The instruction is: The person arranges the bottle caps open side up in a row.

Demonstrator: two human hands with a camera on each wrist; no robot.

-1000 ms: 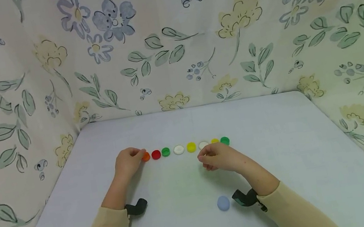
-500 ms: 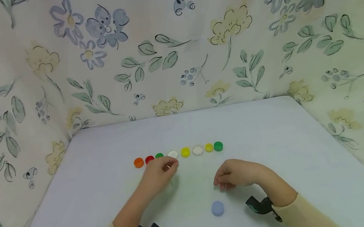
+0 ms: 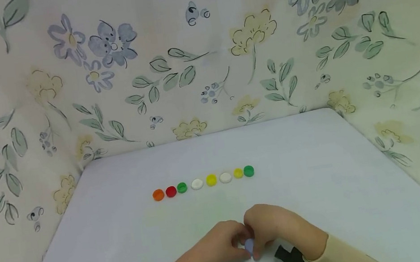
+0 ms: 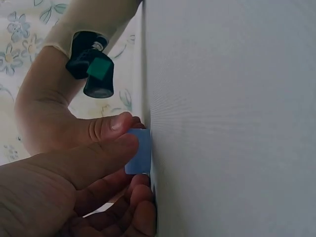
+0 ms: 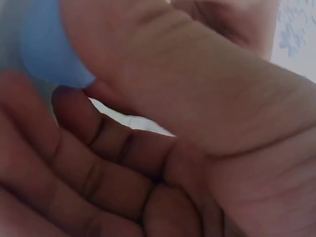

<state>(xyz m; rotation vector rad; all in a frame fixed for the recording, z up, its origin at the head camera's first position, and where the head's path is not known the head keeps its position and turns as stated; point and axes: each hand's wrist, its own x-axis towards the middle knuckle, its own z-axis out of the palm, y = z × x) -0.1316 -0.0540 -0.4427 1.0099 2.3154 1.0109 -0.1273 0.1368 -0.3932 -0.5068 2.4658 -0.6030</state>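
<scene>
A small light-blue bottle cap [image 3: 249,245] is at the white table's surface, between my two hands at the front. My left hand [image 3: 226,237] grips it from the left, its thumb laid over the cap [image 4: 140,157] in the left wrist view. From the other side my right hand [image 3: 271,226] pinches the same cap, fingertips meeting those of the left. In the right wrist view, my right thumb lies against the blue cap [image 5: 47,47], and the other fingers curl below. Fingers cover much of the cap.
Farther back runs a row of several bottle caps, from an orange cap [image 3: 158,195] and a red cap [image 3: 171,191] at left to a green cap [image 3: 248,171] at right. A floral curtain [image 3: 183,62] hangs behind the white table [image 3: 298,149]. Dark cameras [image 3: 290,256] sit on the wrists.
My left hand has left the orange cap at the row's left end and come right and nearer to the blue cap. My right hand has drawn back from the row to the same cap.
</scene>
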